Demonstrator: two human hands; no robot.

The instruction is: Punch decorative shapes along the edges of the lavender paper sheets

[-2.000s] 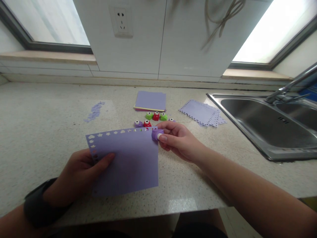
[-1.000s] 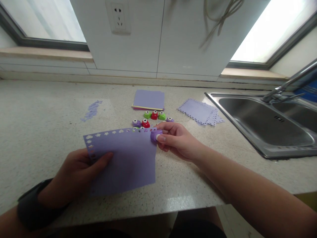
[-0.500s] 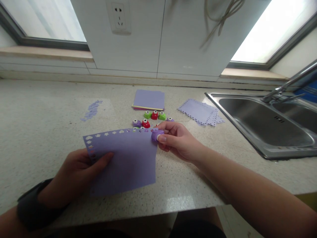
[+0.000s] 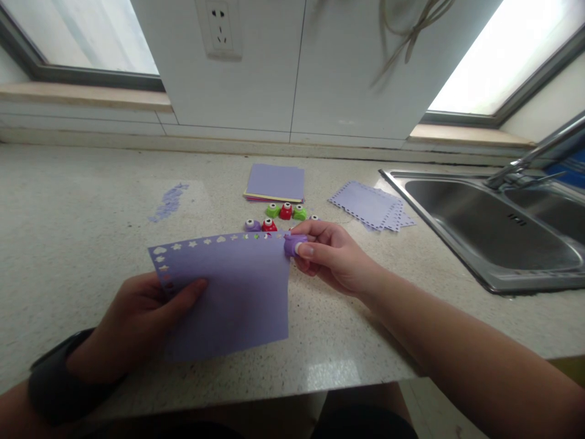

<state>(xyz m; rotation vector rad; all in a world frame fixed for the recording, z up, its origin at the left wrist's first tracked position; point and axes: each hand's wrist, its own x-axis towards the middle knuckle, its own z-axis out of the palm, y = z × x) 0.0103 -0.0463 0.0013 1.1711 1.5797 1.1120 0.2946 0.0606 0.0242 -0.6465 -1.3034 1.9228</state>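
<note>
My left hand point(image 4: 150, 311) grips a sheet of purple paper point(image 4: 242, 292) by its left side, thumb on top and fingers behind. Shaped holes, hearts, stars and flowers among them, run along the paper's top edge and down part of its left edge. Between thumb and fingers my right hand point(image 4: 331, 256) pinches a purple craft punch point(image 4: 295, 245), which sits at the paper's top right corner. Just beyond the paper stand several more punches, such as a red punch point(image 4: 286, 211), a green punch point(image 4: 300, 212) and a purple punch point(image 4: 252, 225); the sheet hides some of them.
A stack of coloured paper point(image 4: 275, 182) lies behind the punches. Sheets with punched edges point(image 4: 365, 204) are fanned out to the right, beside the steel sink point(image 4: 484, 225). Small purple paper cutouts point(image 4: 170, 202) form a pile at the left on the speckled counter point(image 4: 91, 231).
My right hand and the purple punch have shifted slightly right, to the paper's top right corner. The paper's upper edge has risen a little; my left hand keeps its hold.
</note>
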